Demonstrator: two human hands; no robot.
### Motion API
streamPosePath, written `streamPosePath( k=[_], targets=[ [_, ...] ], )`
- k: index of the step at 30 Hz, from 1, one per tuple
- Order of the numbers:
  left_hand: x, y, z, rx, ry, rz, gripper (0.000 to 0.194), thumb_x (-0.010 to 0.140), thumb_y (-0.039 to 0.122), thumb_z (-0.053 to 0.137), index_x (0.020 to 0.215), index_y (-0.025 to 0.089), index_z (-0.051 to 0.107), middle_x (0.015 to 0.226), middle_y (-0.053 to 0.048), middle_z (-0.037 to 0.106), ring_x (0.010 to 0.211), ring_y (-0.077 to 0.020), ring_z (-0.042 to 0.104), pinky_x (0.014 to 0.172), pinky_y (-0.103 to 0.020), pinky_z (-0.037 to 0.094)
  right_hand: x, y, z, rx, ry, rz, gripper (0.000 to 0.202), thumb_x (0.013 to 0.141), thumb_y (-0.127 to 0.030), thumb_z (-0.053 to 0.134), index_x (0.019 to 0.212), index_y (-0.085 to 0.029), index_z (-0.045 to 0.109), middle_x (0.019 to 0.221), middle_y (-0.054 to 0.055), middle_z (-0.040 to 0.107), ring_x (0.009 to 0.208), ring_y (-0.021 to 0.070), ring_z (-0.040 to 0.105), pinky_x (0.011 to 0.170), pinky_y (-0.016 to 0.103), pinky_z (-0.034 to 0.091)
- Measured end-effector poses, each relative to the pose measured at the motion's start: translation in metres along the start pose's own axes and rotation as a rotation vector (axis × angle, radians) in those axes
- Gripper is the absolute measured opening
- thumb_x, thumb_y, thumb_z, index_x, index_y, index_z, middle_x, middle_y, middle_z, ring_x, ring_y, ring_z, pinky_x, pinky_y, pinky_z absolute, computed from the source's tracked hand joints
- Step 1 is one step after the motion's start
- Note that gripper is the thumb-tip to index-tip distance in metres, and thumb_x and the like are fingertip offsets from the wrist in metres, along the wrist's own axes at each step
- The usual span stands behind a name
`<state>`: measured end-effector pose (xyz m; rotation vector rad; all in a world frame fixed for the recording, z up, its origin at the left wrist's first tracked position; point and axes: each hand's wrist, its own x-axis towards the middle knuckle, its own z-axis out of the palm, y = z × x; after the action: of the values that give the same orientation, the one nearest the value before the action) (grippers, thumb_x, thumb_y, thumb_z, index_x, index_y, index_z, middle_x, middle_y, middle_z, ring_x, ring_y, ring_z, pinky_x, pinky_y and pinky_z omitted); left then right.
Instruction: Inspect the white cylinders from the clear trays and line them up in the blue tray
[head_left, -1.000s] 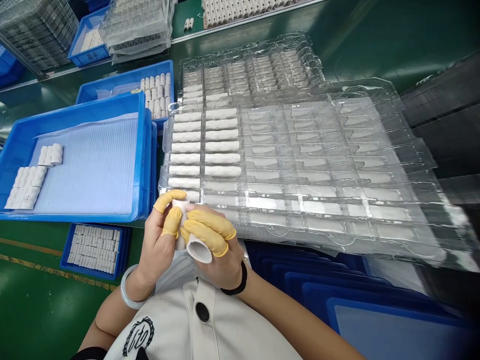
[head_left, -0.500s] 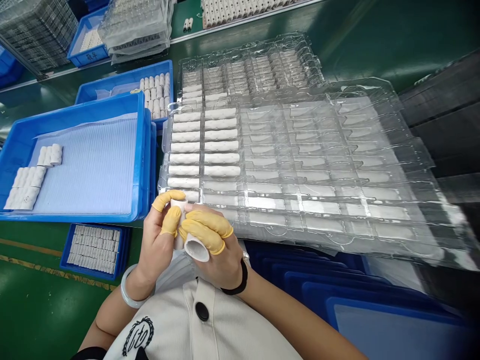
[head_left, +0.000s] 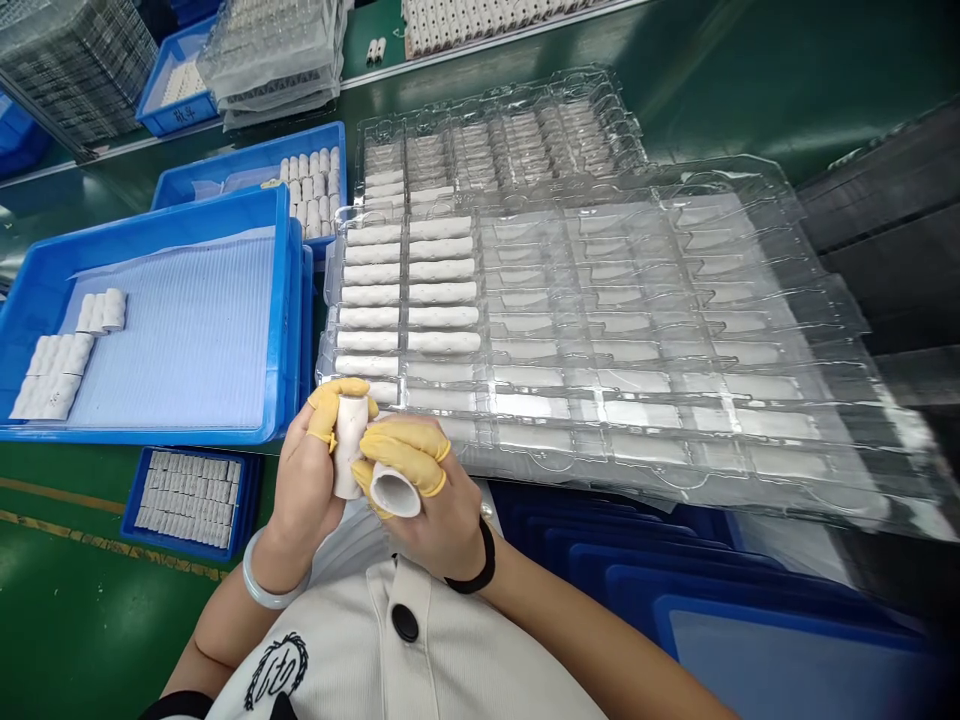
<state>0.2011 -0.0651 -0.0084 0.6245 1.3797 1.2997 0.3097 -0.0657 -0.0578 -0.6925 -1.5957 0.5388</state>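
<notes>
In front of my chest, my left hand [head_left: 304, 480] grips a white tube [head_left: 349, 445] held nearly upright, its yellow-covered fingers closed around the upper part. Close beside it, my right hand [head_left: 427, 490] is closed on a second white tube [head_left: 396, 493], whose hollow end faces up toward me. Yellow finger covers sit on both hands. Just beyond the hands lies a clear plastic tray [head_left: 525, 460] with rows of slots. White tubes [head_left: 442, 317] fill much of its two left columns, while the columns to the right show only pale slots.
At left stands a blue bin [head_left: 281, 330] with several short white pieces [head_left: 52, 375] on its lining. Behind it is another blue bin [head_left: 217, 160]; a small blue crate [head_left: 142, 470] sits low at left. More clear trays [head_left: 502, 140] lie behind, and blue bins [head_left: 675, 610] are stacked below right.
My left hand has turned its tube more into view and shifted slightly left, so the two tubes are further apart. The right hand has barely moved.
</notes>
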Motion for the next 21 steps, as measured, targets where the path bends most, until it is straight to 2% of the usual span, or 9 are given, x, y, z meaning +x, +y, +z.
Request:
streamPosePath(
  k=[3,6,8,11,14,17,19,21],
  targets=[
    [0.003,-0.003,-0.002,-0.106,-0.088,-0.119,0.018,0.092,0.033,0.057,0.088,0.018,0.066,0.063,0.002,0.057,0.049,-0.0071,0.049,0.047,-0.019,0.042,0.003,-0.005,-0.005,0.142,0.017,0.247,0.030,0.086,-0.012,0.065,0.110,-0.029,0.060,0.091,0.003,0.066,0.086,0.0188,0.067,0.077,0.036,0.057],
    [0.006,-0.004,-0.003,-0.238,-0.203,-0.254,0.026,0.092,0.039,0.055,0.087,0.016,0.066,0.057,0.001,0.055,0.044,-0.0068,0.046,0.039,-0.017,0.034,0.009,-0.009,-0.012,0.394,0.092,0.638,0.015,0.091,-0.030,0.065,0.105,-0.028,0.060,0.085,0.000,0.068,0.078,0.0169,0.067,0.078,0.037,0.055],
    [0.007,-0.003,-0.003,-0.297,-0.254,-0.309,0.030,0.091,0.042,0.057,0.084,0.014,0.065,0.056,-0.002,0.057,0.045,-0.0071,0.047,0.038,-0.016,0.034,0.017,-0.009,-0.016,0.579,0.128,0.874,0.025,0.091,-0.046,0.063,0.106,-0.027,0.059,0.076,-0.001,0.066,0.070,0.0173,0.064,0.072,0.037,0.054],
    [0.008,-0.001,-0.002,-0.329,-0.292,-0.333,0.036,0.089,0.046,0.060,0.083,0.011,0.066,0.055,-0.003,0.059,0.042,-0.0059,0.046,0.039,-0.015,0.035,0.029,-0.005,-0.020,0.846,0.080,1.134,0.043,0.089,-0.063,0.056,0.103,-0.022,0.062,0.064,-0.001,0.061,0.058,0.0168,0.058,0.060,0.034,0.050],
    [0.008,-0.001,-0.003,-0.345,-0.287,-0.316,0.038,0.086,0.049,0.064,0.086,0.011,0.066,0.055,-0.002,0.059,0.041,-0.0051,0.046,0.040,-0.015,0.036,0.036,0.000,-0.023,1.040,0.010,1.259,0.052,0.087,-0.069,0.053,0.099,-0.020,0.065,0.061,0.000,0.060,0.058,0.0172,0.058,0.061,0.033,0.050],
    [0.009,-0.003,-0.005,-0.332,-0.266,-0.271,0.037,0.083,0.049,0.069,0.090,0.013,0.065,0.057,0.000,0.059,0.040,-0.0050,0.047,0.039,-0.015,0.035,0.037,0.003,-0.023,1.141,-0.055,1.287,0.055,0.089,-0.069,0.049,0.099,-0.019,0.066,0.060,0.001,0.061,0.057,0.0163,0.057,0.062,0.031,0.049],
    [0.009,-0.003,-0.006,-0.308,-0.263,-0.232,0.032,0.082,0.044,0.072,0.092,0.014,0.064,0.058,0.002,0.059,0.040,-0.0054,0.049,0.040,-0.016,0.037,0.036,0.005,-0.023,1.172,-0.093,1.297,0.055,0.091,-0.069,0.046,0.098,-0.018,0.067,0.062,0.002,0.062,0.056,0.0161,0.057,0.062,0.031,0.048],
    [0.008,-0.003,-0.007,-0.283,-0.270,-0.197,0.028,0.081,0.036,0.073,0.098,0.015,0.063,0.060,0.003,0.061,0.041,-0.0061,0.051,0.042,-0.017,0.040,0.034,0.006,-0.023,1.193,-0.122,1.305,0.057,0.092,-0.068,0.043,0.089,-0.017,0.069,0.061,0.003,0.062,0.059,0.0173,0.061,0.067,0.032,0.049]
  ],
)
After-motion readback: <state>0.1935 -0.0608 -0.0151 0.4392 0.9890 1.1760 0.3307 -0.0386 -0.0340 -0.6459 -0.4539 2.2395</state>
